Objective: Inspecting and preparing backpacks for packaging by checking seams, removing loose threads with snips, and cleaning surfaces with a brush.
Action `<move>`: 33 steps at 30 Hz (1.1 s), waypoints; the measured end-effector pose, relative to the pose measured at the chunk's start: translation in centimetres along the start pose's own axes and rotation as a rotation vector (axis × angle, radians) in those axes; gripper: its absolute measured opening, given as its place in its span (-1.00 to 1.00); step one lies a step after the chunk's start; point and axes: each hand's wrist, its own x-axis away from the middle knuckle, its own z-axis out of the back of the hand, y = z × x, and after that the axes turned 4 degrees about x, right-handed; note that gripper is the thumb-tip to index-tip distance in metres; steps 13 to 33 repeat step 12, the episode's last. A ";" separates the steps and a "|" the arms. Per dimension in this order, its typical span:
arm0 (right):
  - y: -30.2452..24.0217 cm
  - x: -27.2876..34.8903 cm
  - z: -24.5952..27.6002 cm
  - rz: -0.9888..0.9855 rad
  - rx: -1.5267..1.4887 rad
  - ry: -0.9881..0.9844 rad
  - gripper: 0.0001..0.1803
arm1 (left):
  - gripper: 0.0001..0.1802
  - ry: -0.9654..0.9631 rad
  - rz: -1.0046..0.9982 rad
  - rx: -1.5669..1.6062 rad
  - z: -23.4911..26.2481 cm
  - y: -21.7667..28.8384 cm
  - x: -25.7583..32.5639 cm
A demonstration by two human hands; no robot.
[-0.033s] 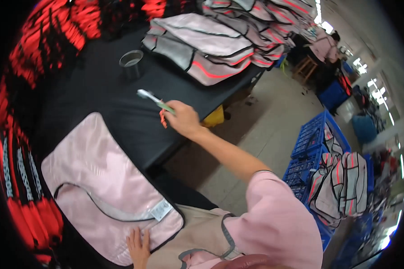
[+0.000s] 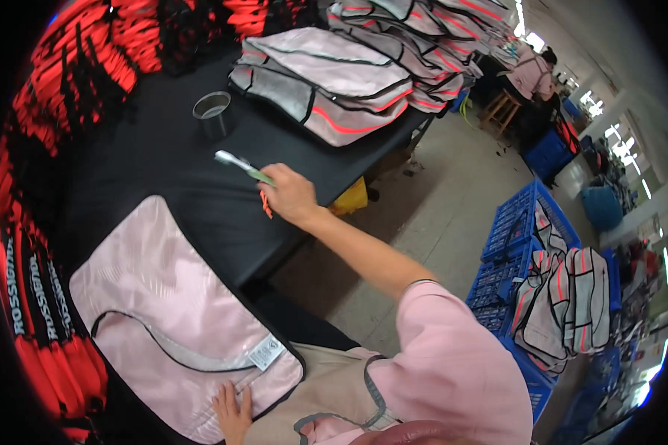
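Observation:
A toothbrush (image 2: 243, 167) with a green handle and pale head is gripped in my right hand (image 2: 293, 196), held above the black table. Its bristle end points away to the left, toward a metal cup (image 2: 215, 127). A short orange strip (image 2: 266, 205) hangs beside the fingers of that hand; how it is held is hidden. My left hand (image 2: 234, 408), fingers spread, lies flat on the near edge of a pink, shiny fabric panel (image 2: 148, 256) with black edging. A curved slit runs across the panel, and a white label (image 2: 266, 351) sits by the slit's right end.
A pile of pink and grey bags (image 2: 334, 67) covers the table's far right. Red and black straps (image 2: 48, 285) line the left side. Beyond the table edge, blue crates (image 2: 490, 289) hold more bags on the floor. Another person (image 2: 533, 76) works near a wooden stool (image 2: 502, 107).
My right hand with the toothbrush has shifted slightly left, a little nearer the cup. My left hand stays on the panel. The whole view has moved slightly.

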 end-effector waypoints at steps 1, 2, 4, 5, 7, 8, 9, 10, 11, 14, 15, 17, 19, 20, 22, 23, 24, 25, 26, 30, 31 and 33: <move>0.0 -1.3 -1.2 0.000 0.092 -0.056 -0.71 | -0.47 0.036 0.030 0.056 -0.9 0.5 -0.1; 1.0 -2.3 -2.1 -0.010 0.116 -0.070 -0.68 | -0.47 0.052 0.005 0.055 -0.5 0.9 -1.5; 2.1 -3.7 -3.6 -0.022 0.182 -0.110 -0.68 | -0.46 -0.108 -0.026 0.373 1.7 1.7 -3.0; 3.0 -4.1 -4.2 -0.032 0.244 -0.166 -0.68 | -0.46 -0.104 -0.036 0.367 1.6 1.2 -3.4; 5.3 -4.7 -4.8 0.030 0.295 -0.148 -0.74 | -0.53 -0.037 -0.162 0.350 1.0 0.1 -3.6; 6.3 -5.0 -4.4 0.032 0.388 -0.121 -0.80 | -0.53 -0.040 -0.166 0.350 2.1 0.3 -4.7; 7.4 -5.1 -3.8 0.032 0.482 -0.095 -0.86 | -0.52 0.014 0.042 0.553 3.4 0.7 -5.8; 8.1 -5.2 -3.0 0.029 0.530 -0.054 -0.88 | -0.37 0.070 0.263 0.745 4.5 0.8 -6.3; 8.6 -5.5 -2.1 -0.023 0.517 -0.071 -0.89 | -0.41 0.075 0.303 0.904 4.4 -0.5 -5.9; 8.3 -5.4 -2.3 -0.021 0.510 -0.073 -0.89 | -0.31 0.133 0.433 0.967 4.4 -1.7 -5.6; 8.3 -5.4 -2.3 -0.021 0.510 -0.073 -0.89 | -0.31 0.133 0.433 0.967 4.4 -1.7 -5.6; 8.3 -5.4 -2.3 -0.021 0.510 -0.073 -0.89 | -0.31 0.133 0.433 0.967 4.4 -1.7 -5.6; 8.3 -5.4 -2.3 -0.021 0.510 -0.073 -0.89 | -0.31 0.133 0.433 0.967 4.4 -1.7 -5.6; 8.3 -5.4 -2.3 -0.021 0.510 -0.073 -0.89 | -0.31 0.133 0.433 0.967 4.4 -1.7 -5.6; 8.3 -5.4 -2.3 -0.021 0.510 -0.073 -0.89 | -0.31 0.133 0.433 0.967 4.4 -1.7 -5.6; 8.3 -5.4 -2.3 -0.021 0.510 -0.073 -0.89 | -0.31 0.133 0.433 0.967 4.4 -1.7 -5.6; 8.3 -5.4 -2.3 -0.021 0.510 -0.073 -0.89 | -0.31 0.133 0.433 0.967 4.4 -1.7 -5.6; 8.3 -5.4 -2.3 -0.021 0.510 -0.073 -0.89 | -0.31 0.133 0.433 0.967 4.4 -1.7 -5.6; 8.3 -5.4 -2.3 -0.021 0.510 -0.073 -0.89 | -0.31 0.133 0.433 0.967 4.4 -1.7 -5.6; 8.3 -5.4 -2.3 -0.021 0.510 -0.073 -0.89 | -0.31 0.133 0.433 0.967 4.4 -1.7 -5.6; 8.3 -5.4 -2.3 -0.021 0.510 -0.073 -0.89 | -0.31 0.133 0.433 0.967 4.4 -1.7 -5.6; 8.3 -5.4 -2.3 -0.021 0.510 -0.073 -0.89 | -0.31 0.133 0.433 0.967 4.4 -1.7 -5.6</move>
